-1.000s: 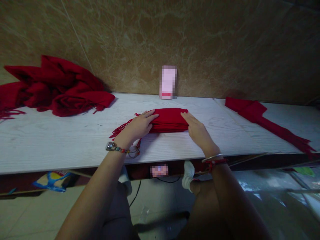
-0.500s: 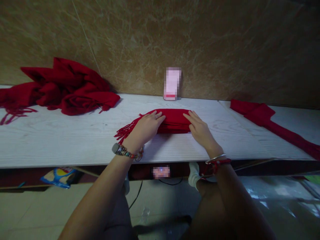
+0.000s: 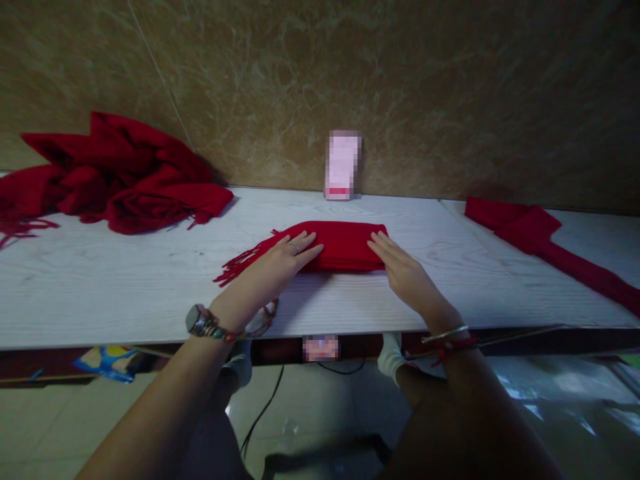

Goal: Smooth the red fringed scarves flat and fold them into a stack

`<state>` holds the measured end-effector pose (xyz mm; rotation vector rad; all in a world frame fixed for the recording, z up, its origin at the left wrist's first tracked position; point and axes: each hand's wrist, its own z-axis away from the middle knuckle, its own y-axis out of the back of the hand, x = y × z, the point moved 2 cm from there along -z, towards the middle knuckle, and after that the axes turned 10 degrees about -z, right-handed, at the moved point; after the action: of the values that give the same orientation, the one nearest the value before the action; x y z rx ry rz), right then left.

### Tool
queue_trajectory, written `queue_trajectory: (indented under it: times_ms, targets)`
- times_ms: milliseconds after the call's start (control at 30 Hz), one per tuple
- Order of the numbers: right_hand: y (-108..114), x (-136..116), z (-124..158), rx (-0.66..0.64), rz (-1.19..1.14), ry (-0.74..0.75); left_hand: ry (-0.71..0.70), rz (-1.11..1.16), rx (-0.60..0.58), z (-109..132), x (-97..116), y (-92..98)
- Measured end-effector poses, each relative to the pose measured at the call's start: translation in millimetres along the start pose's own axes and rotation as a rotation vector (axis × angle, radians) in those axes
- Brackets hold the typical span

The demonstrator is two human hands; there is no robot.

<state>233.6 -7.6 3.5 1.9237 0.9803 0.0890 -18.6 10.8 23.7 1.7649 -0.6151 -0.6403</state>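
A folded red scarf (image 3: 345,245) lies on the white wood-grain table (image 3: 350,303), its fringe spread out toward the left. My left hand (image 3: 285,260) rests on the scarf's left part, fingers stretched out and a ring on one of them. On the scarf's right end lies my right hand (image 3: 400,267), fingers extended and flat. Neither hand grips the cloth. The left palm hides some of the fringe end.
A crumpled red scarf (image 3: 135,187) is heaped at the left by the wall (image 3: 400,87). Another red scarf (image 3: 535,233) stretches along the right. A pink blurred-out object (image 3: 343,163) leans against the wall. Below the table edge is a blue packet (image 3: 107,363).
My left hand has slid left along the scarf, and my right hand has shifted slightly right and nearer. The folded scarf looks flatter and neater at its front edge.
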Motion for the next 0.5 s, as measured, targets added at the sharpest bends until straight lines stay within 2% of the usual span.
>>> queue_trajectory:
  times_ms: [200,333,500]
  targets:
    - [5,-12,0,0.147,-0.036,0.03,-0.033,0.049,0.088,1,-4,3.5]
    - [9,-11,-2,0.226,-0.055,0.101,-0.001,0.062,0.068,2,-3,1.1]
    - [15,-15,-22,0.309,-0.057,0.071,0.041,0.032,0.078,4,2,2.4]
